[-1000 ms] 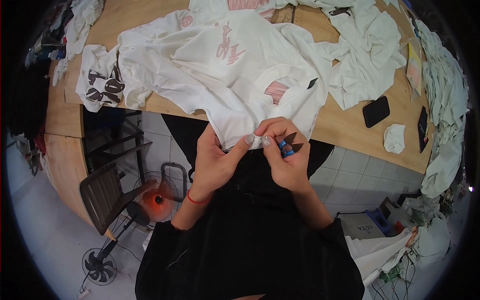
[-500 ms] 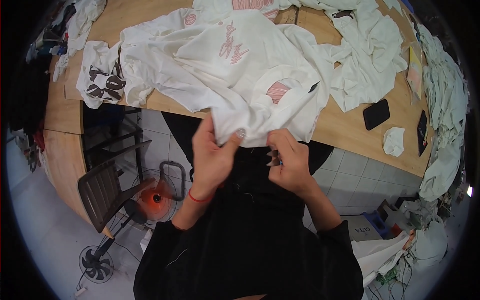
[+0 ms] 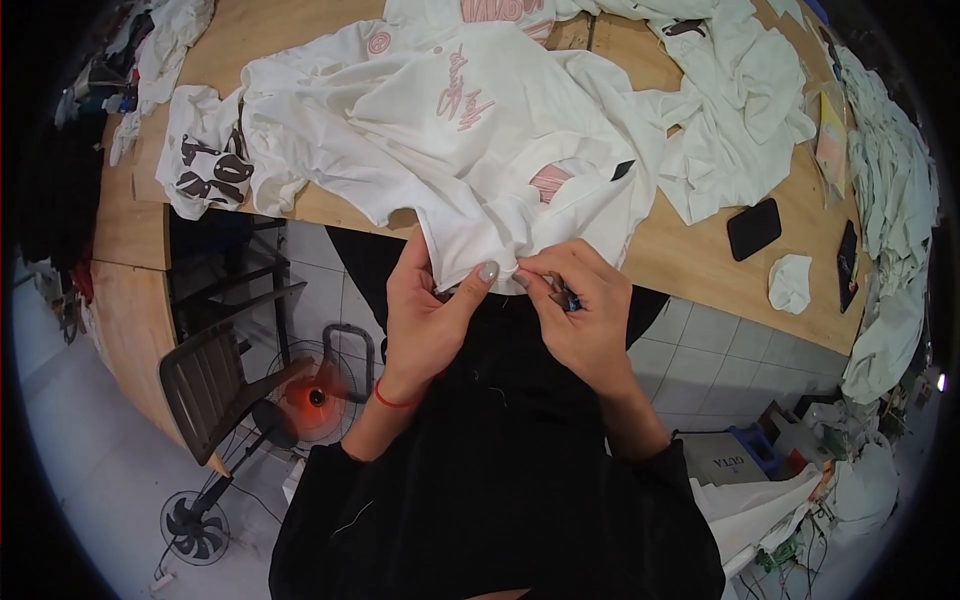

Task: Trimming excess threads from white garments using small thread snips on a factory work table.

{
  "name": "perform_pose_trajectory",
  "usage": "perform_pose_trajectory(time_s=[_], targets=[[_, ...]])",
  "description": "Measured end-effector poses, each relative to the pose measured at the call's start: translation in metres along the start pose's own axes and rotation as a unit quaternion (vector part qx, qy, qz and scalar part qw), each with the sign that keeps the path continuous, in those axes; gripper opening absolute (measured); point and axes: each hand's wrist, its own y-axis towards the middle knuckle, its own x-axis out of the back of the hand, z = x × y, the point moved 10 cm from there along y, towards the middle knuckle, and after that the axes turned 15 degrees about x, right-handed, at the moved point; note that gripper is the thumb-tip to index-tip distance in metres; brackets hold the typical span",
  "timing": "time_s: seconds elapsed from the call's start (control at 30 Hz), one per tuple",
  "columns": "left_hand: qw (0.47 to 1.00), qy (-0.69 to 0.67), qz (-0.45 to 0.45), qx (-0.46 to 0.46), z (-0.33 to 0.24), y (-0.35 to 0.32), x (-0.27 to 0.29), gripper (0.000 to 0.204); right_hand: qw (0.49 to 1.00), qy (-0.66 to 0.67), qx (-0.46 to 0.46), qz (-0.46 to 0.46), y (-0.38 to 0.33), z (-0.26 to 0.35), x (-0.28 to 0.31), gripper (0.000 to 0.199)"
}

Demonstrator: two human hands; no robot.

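Note:
A white shirt [image 3: 400, 130] with pink lettering lies over the table's near edge, its near part lifted toward me. My left hand [image 3: 430, 315] grips a fold of it, thumb on top and fingers beneath. Close beside that thumb, my right hand [image 3: 580, 305] pinches the same cloth edge between thumb and forefinger. Tucked in the right palm is a small pair of thread snips [image 3: 570, 300], mostly hidden by the fingers.
More white garments [image 3: 735, 130] with dark prints lie on the wooden table [image 3: 690, 270]. At right are a black phone [image 3: 753, 229], a crumpled white scrap [image 3: 789, 283] and a pale cloth pile [image 3: 895, 200]. A brown chair [image 3: 205, 390] and fans [image 3: 195, 527] stand lower left.
My right hand has turned and come in closer to the left thumb, now pinching the cloth there. The snips' blades, pointing out earlier, are now mostly covered.

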Motion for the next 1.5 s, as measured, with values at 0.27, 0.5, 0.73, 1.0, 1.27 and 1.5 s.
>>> perform_pose_trajectory(time_s=[0.27, 0.5, 0.73, 1.0, 1.27, 1.5], targets=[[0.991, 0.002, 0.049, 0.122, 0.038, 0.001, -0.001, 0.034, 1.000, -0.009, -0.015, 0.003, 0.005, 0.004, 0.000, 0.015], [0.997, -0.005, 0.002, 0.077, 0.021, 0.005, 0.010, 0.032, 0.996, 0.002, -0.088, 0.002, -0.017, -0.020, 0.017, 0.011], [0.997, 0.013, 0.018, 0.073, 0.019, 0.003, 0.006, 0.031, 0.999, -0.051, -0.008, -0.009, -0.001, 0.016, 0.000, 0.027], [0.998, 0.038, 0.020, 0.055, 0.012, 0.002, 0.006, 0.031, 0.983, -0.152, 0.106, 0.000, 0.000, 0.036, -0.004, 0.024], [0.998, 0.034, -0.003, 0.054, 0.011, 0.002, 0.009, 0.032, 0.998, -0.035, -0.039, -0.041, -0.011, 0.003, 0.006, 0.010], [0.989, 0.144, 0.014, -0.026, 0.001, -0.002, -0.003, 0.024, 0.990, -0.031, -0.134, -0.041, -0.023, -0.013, -0.004, 0.013]])
